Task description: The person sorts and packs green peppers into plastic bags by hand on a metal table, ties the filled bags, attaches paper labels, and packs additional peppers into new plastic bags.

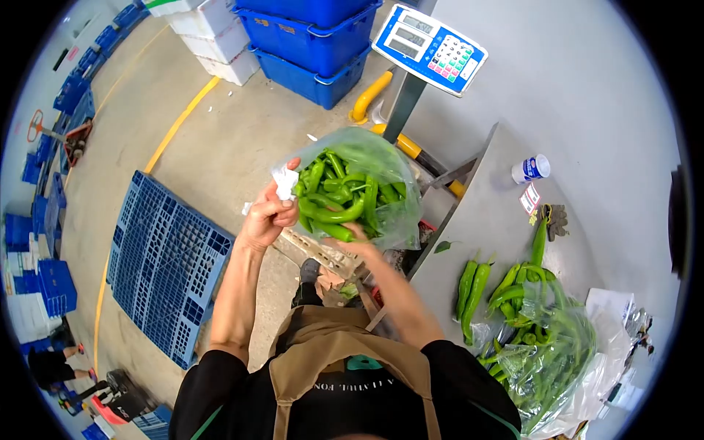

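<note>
A clear plastic bag (400,165) full of long green peppers (337,194) hangs in front of me, its mouth facing up toward me. My left hand (273,214) is closed at the bag's left edge, with a crumpled white piece (284,182) showing between thumb and fingers. Low at the bag's near side, my right hand (357,240) touches the peppers. Its fingers are partly hidden there, so whether they grip one cannot be told.
A scale display (430,50) stands on a post ahead. On the grey table (477,213) lie loose peppers (473,293), another plastic bag of peppers (550,352), a white-and-blue tub (531,169) and a dark glove (559,220). Blue crates (312,40) and a blue pallet (169,268) occupy the floor.
</note>
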Available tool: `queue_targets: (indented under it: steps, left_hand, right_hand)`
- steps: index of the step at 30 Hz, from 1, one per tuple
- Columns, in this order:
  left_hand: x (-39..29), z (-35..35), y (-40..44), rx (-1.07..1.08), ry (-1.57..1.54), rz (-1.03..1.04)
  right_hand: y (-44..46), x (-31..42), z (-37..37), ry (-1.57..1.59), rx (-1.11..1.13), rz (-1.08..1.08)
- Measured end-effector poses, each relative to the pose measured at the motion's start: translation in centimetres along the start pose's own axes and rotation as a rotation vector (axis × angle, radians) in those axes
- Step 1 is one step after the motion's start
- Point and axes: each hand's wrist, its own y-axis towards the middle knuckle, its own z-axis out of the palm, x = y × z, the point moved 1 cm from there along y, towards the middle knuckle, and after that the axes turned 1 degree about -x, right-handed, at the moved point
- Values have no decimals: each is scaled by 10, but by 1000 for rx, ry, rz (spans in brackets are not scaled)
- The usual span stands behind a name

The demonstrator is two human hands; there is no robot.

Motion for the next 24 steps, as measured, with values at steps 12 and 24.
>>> queue_targets:
  steps: [12, 24]
  left_hand:
    - [-19, -11, 13, -59, 67, 43]
    - [-12, 3, 5, -42, 45, -43]
  right_hand:
    - [-40, 41, -180, -1164, 955, 584]
    - [-57, 8, -96, -749, 459, 612]
